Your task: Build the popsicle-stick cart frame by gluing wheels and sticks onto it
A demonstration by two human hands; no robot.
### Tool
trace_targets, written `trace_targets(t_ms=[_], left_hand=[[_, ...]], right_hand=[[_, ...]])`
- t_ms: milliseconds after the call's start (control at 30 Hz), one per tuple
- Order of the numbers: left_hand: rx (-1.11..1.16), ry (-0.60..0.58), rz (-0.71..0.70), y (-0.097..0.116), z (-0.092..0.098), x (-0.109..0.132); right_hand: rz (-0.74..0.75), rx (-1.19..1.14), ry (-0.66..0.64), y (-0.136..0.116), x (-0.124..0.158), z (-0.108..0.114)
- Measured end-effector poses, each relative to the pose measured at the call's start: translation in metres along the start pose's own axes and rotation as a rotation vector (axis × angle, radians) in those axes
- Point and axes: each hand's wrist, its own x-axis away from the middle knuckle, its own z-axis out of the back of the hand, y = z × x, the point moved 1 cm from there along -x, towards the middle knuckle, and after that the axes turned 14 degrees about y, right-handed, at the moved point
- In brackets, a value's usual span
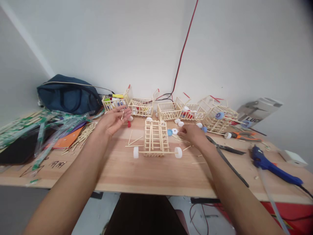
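A small cart frame of thin wooden sticks lies flat on the wooden table, with white bottle-cap wheels at its near corners. My left hand hovers left of it, palm up, fingers pinching a short wooden stick. My right hand rests palm down on the table right of the frame, fingers curled over loose sticks beside a blue cap and a white cap. What its fingers grip is hidden.
Several finished stick carts line the wall. A dark blue bag and plastic stick packets lie at the left. Black scissors, orange pliers and a blue glue gun lie at the right.
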Motion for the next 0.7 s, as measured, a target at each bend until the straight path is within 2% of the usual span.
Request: trace_targets(t_ms=[167, 367, 600, 700], left_hand=[[-0.008, -0.071, -0.002, -0.002, 0.001, 0.002], [-0.009, -0.126, -0.024, -0.008, 0.002, 0.004], [-0.185, -0.025, -0.323, -0.005, 0.000, 0.004], [-0.211, 0.024, -0.402, 0.008, 0.017, 0.005]], right_hand=[[0.016, 0.042, -0.046, 0.000, -0.001, -0.007], [0.058, 0.026, -0.022, 0.009, -0.004, -0.015], [0.003, -0.067, 0.063, 0.026, 0.002, -0.010], [-0.024, -0.056, 0.113, 0.031, 0.003, -0.009]])
